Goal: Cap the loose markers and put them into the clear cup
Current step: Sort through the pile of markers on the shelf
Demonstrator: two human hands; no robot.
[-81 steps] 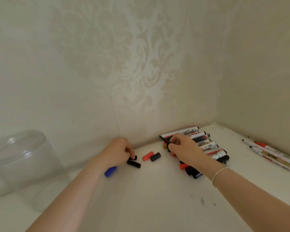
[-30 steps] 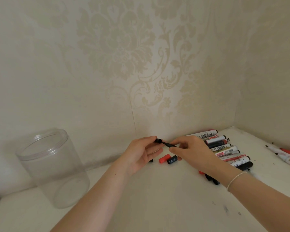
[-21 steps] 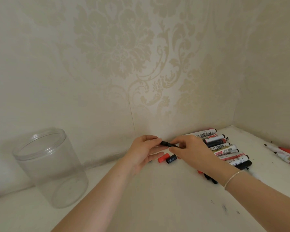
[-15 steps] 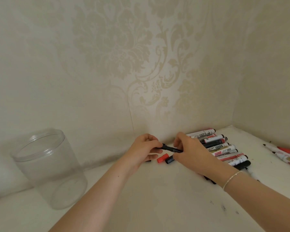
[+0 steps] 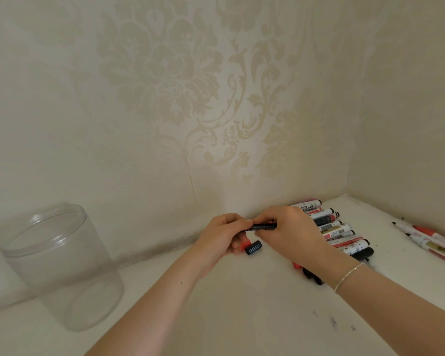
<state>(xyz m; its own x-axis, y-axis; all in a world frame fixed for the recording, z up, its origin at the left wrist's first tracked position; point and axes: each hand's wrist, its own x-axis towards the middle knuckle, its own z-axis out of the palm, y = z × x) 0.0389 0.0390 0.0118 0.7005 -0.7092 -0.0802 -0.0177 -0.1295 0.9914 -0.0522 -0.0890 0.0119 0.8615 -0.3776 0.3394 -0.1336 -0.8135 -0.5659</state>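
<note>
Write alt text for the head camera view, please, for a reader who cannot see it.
Two hands, left hand and right hand, hold one black marker between them above a white surface. A row of markers lies behind the right hand, loose caps below the marker, and an empty clear cup stands far left.

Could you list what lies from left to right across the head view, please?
Clear cup → left hand → black marker → right hand → marker pile → markers by the right wall.

Bare forearms, no sleeves, thin silver bracelet [image 5: 348, 274] on right wrist
</note>
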